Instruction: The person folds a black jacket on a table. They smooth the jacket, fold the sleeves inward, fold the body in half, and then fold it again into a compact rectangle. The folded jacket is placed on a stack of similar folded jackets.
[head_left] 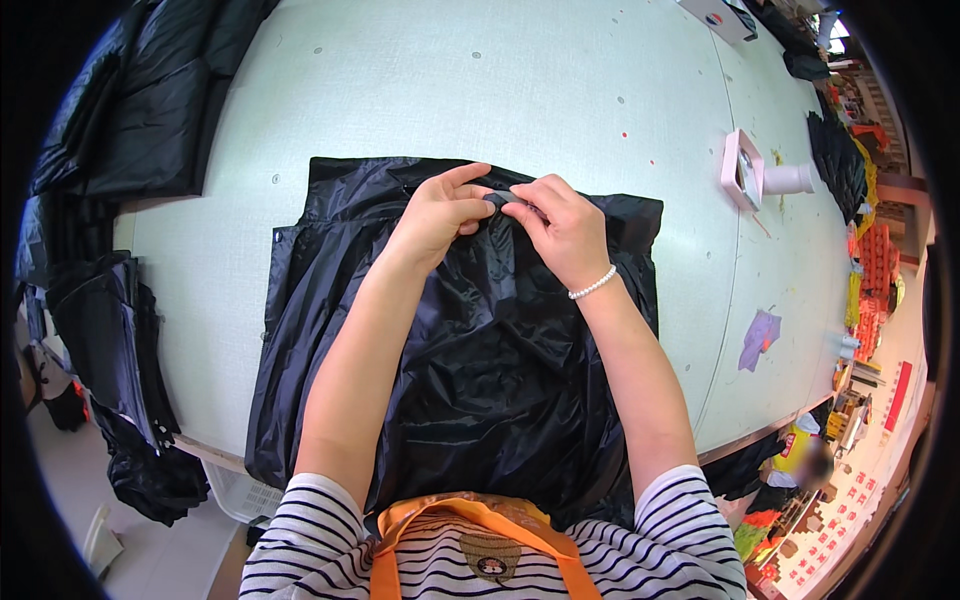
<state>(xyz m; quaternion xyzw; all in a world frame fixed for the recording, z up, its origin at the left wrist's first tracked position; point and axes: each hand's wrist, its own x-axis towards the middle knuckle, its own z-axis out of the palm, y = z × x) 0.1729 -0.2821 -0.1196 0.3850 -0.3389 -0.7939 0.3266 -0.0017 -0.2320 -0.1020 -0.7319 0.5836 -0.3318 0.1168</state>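
Note:
A shiny black garment (pixel 480 360) lies spread in front of me, its near part hanging toward my body. At its far edge both hands meet, fingertips close together. My left hand (pixel 445 212) pinches the black fabric between thumb and fingers, its index finger pointing outward. Close beside it, my right hand (pixel 563 225) is closed on a small grey piece (pixel 506 198) at the fabric's edge. What that piece is, the fingers hide too much to tell. A white beaded bracelet (pixel 593 284) circles my right wrist.
Folded black fabric (pixel 150 130) is stacked at the far left of the pale table (pixel 450 90), with more draped over its left edge. To the right are a pink tray (pixel 742 172), a whitish cylinder (pixel 790 179) and a purple scrap (pixel 759 338). A white basket (pixel 236 490) stands below left.

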